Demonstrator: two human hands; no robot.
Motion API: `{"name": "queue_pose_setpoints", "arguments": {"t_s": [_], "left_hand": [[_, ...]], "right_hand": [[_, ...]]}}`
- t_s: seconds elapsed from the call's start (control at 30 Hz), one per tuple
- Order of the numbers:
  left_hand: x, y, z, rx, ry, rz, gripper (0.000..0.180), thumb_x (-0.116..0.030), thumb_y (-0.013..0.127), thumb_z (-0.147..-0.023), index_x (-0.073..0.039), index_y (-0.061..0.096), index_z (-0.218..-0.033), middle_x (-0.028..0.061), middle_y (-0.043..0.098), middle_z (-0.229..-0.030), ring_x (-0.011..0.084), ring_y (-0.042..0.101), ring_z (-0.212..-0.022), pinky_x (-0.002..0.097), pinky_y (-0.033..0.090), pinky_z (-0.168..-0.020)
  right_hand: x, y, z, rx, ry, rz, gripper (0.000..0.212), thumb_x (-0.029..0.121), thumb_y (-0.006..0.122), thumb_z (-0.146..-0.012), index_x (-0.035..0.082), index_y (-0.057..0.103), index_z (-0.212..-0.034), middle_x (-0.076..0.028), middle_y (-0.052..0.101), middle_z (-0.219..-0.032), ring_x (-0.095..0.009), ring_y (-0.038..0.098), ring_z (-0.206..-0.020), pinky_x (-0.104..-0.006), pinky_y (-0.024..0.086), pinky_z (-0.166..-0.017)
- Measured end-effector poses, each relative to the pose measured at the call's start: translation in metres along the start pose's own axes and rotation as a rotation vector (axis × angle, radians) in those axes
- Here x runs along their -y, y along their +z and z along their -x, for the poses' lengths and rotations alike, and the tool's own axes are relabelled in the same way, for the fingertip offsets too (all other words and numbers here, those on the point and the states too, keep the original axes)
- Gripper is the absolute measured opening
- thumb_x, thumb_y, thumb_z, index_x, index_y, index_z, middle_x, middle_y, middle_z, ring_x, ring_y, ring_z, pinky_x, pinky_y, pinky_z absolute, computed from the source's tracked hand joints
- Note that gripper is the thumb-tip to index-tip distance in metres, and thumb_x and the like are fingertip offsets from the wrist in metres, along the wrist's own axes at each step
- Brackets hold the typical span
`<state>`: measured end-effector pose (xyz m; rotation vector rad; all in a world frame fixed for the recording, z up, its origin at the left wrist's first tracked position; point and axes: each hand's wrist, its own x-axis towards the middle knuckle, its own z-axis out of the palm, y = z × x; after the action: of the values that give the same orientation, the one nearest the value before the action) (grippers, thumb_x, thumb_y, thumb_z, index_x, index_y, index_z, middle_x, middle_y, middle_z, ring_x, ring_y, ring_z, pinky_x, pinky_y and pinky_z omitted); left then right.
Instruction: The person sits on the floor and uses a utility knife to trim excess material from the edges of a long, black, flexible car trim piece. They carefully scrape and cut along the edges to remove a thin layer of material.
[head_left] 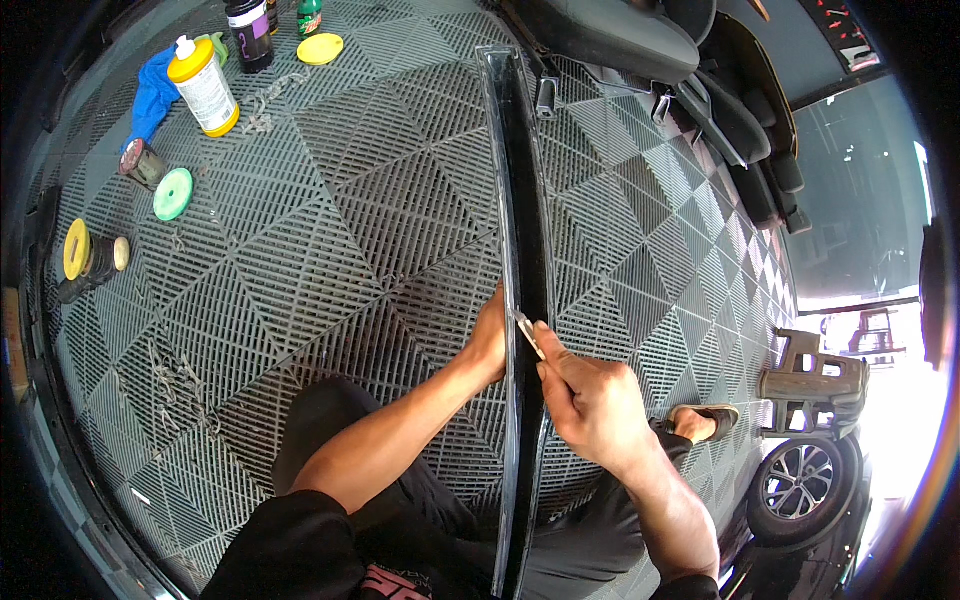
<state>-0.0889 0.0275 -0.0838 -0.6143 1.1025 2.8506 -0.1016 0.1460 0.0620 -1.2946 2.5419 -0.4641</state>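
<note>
A long, narrow black trim strip [525,230] with a raised rim runs lengthwise away from me, its near end at my lap. Around its left edge, about midway along, is my left hand [487,338]; the fingers pass behind the strip and are mostly hidden. My right hand [592,395] is closed on a small, pale-handled knife [530,336] with a short grey tip. That tip rests at or just over the strip's left rim, close to my left hand. Whether it touches the rim is too small to tell.
A yellow bottle [204,88], blue cloth [153,95], green pad [173,194] and yellow-padded polisher [85,252] sit on the ribbed tile floor [400,200] at left. Car seats [620,40] stand far right. A stool [815,380] and a car wheel [800,485] are nearer.
</note>
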Motion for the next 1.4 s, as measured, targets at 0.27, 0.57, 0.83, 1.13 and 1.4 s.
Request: {"name": "queue_pose_setpoints", "arguments": {"t_s": [0.27,0.57,0.83,1.13,1.4], "left_hand": [[0.012,-0.002,-0.007,-0.041,0.022,0.053,0.041,-0.038,0.041,-0.107,-0.004,0.055,-0.125,0.0007,0.057,-0.09,0.0094,0.054,-0.078,0.0273,0.049,-0.068],[-0.012,0.011,0.004,0.047,0.094,-0.019,0.044,-0.04,0.045,-0.106,-0.004,0.051,-0.131,0.0001,0.059,-0.087,0.0051,0.058,-0.072,0.0213,0.051,-0.054],[-0.002,0.007,-0.005,0.077,0.055,0.138,0.051,-0.041,0.042,-0.107,0.0,0.043,-0.137,-0.0019,0.055,-0.082,0.0039,0.055,-0.062,0.0193,0.049,-0.048],[-0.007,0.008,0.001,0.076,0.065,0.125,0.052,-0.04,0.042,-0.108,0.0,0.039,-0.14,-0.0017,0.054,-0.081,0.0037,0.054,-0.06,0.0186,0.05,-0.047],[-0.005,0.007,-0.001,0.11,0.091,0.121,0.052,-0.04,0.042,-0.107,-0.001,0.04,-0.141,-0.0022,0.054,-0.084,0.0034,0.056,-0.065,0.0183,0.05,-0.05]], "right_hand": [[0.001,0.004,0.024,-0.007,0.033,-0.065,0.042,0.008,0.066,-0.089,-0.001,0.062,-0.13,-0.015,0.067,-0.07,-0.027,0.067,-0.056,-0.0376,0.054,-0.054],[-0.006,-0.025,-0.049,-0.248,0.033,-0.184,0.037,0.01,0.061,-0.094,-0.002,0.062,-0.129,-0.02,0.066,-0.067,-0.028,0.07,-0.057,-0.0352,0.054,-0.056],[-0.01,-0.014,-0.101,-0.23,0.049,-0.204,0.036,0.014,0.059,-0.095,0.001,0.064,-0.127,-0.021,0.066,-0.067,-0.032,0.07,-0.06,-0.0388,0.055,-0.059],[-0.009,-0.012,-0.103,-0.23,0.055,-0.214,0.036,0.014,0.06,-0.094,0.002,0.064,-0.128,-0.022,0.068,-0.07,-0.032,0.071,-0.063,-0.0388,0.056,-0.062],[-0.008,-0.012,-0.103,-0.233,0.028,-0.14,0.035,0.015,0.06,-0.094,0.005,0.066,-0.126,-0.022,0.068,-0.072,-0.035,0.07,-0.063,-0.0416,0.056,-0.064]]}}
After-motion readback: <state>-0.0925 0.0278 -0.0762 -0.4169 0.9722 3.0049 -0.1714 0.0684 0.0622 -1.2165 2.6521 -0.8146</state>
